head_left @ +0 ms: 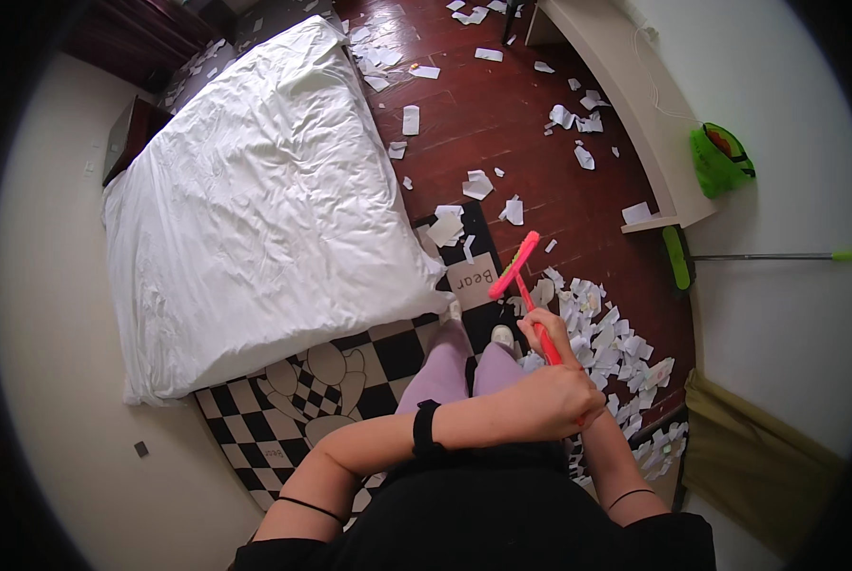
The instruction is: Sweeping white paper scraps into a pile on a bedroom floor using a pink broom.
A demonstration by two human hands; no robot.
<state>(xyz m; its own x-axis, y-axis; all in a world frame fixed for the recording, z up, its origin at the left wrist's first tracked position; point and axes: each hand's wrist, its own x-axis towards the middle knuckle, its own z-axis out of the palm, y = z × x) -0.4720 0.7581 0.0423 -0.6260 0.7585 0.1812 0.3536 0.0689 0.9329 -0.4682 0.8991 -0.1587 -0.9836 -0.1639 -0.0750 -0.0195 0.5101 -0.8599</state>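
Both of my hands grip the handle of a pink-red T-headed tool that looks like a squeegee. My left hand comes across my body and is closed round the lower part of the handle. Further up, my right hand is closed round it too. The tool's crosswise head, with a yellow-green strip along one side, is raised in front of me, beyond my shoes. Torn white paper lies heaped on the floor to the right of my hands.
A bed with a white cover stands left. Under my feet is a black-and-white checked mat. Scraps are strewn over the dark red wooden floor. Right are a pale desk, a green bag, a green broom and an olive curtain.
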